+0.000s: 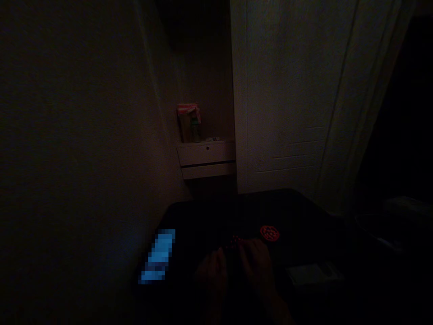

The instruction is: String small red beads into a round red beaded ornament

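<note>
The scene is very dark. Low in the middle, my left hand (214,267) is closed with its fingertips together; whatever they pinch, if anything, is too dim to make out. Just right of it, my right hand (257,261) reaches in with its fingers bent and closed at the tips, beside several small red beads (235,239) on the dark tabletop. Whether one bead is between the right fingertips I cannot tell. Past the right hand sits a red, many-sided shallow dish (269,233) with small reddish pieces in it.
A lit, blurred-out screen (158,257) lies at the table's left side. A pale flat case (314,274) is to the right of my hands. Behind the dark table (270,201) are a white drawer shelf (208,155) with a red-topped packet (188,108) and a pale panel (287,90).
</note>
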Tool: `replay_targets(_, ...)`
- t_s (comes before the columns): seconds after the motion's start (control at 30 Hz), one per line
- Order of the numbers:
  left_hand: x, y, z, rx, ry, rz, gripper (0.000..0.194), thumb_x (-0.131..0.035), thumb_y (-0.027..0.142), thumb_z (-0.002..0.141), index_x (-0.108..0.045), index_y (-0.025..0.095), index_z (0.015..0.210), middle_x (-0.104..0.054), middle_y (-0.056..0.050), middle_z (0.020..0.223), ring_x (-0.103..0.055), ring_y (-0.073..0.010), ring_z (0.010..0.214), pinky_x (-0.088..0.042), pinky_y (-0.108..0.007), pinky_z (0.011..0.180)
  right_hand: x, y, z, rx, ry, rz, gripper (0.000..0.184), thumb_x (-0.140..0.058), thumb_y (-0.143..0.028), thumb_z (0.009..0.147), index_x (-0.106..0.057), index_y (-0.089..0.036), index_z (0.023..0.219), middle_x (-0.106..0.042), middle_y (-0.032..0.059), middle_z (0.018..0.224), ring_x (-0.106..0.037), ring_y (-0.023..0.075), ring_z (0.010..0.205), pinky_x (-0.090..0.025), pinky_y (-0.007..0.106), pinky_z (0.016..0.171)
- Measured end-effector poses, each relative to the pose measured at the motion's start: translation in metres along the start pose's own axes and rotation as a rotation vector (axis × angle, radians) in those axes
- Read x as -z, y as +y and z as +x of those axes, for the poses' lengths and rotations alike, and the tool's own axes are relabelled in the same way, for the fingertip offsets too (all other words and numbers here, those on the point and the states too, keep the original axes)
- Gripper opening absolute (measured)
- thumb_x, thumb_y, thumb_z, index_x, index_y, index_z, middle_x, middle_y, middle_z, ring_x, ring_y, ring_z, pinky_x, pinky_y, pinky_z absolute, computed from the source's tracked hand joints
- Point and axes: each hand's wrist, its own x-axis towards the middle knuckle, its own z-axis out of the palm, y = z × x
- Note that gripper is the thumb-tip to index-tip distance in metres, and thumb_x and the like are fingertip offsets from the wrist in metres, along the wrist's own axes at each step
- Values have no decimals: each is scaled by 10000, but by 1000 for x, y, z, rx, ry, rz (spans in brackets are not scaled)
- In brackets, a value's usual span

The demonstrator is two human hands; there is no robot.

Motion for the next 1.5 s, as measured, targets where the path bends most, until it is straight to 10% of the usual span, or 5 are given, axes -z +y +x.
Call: replay_targets(1.5, 1, 1, 0, -4, 6, 16, 383, -467, 277, 1020, -625, 209, 678, -645, -6, 564, -612, -146, 499, -399, -256, 518, 0, 2, -1, 25, -13, -25, 179, -509, -154, 964, -649, -231, 1044, -713, 52, 944, -640, 242, 876, -482, 387, 791)
